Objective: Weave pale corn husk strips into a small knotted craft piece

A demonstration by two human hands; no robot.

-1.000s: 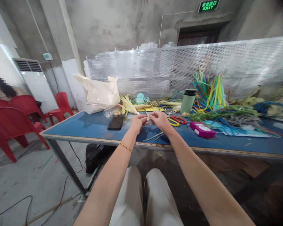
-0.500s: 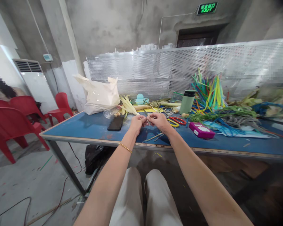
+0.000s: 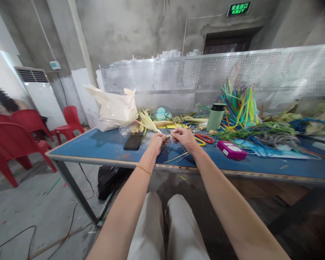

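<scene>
Above the blue table, my left hand (image 3: 157,141) is closed in a pinch, with a thin pale strip (image 3: 168,136) sticking out from its fingertips to the right. Close by, my right hand (image 3: 184,138) also pinches, thumb against fingers; what it holds is too small to make out. Pale corn husks (image 3: 148,122) lie just behind my left hand. Beside my right wrist are scissors with red and yellow handles (image 3: 204,139). Thin pale stems (image 3: 178,157) rest on the table under my hands.
A phone (image 3: 132,141) and a cream plastic bag (image 3: 117,108) are on the left. On the right stand a green bottle (image 3: 215,118) and a purple box (image 3: 232,150), near coloured pipe cleaners (image 3: 243,106) and tangled cords (image 3: 268,133). A perforated metal panel (image 3: 162,79) rises behind.
My fingertips have moved slightly apart, and the pale strip between them shows more. My right hand has tilted a little. The things on the table stay where they were.
</scene>
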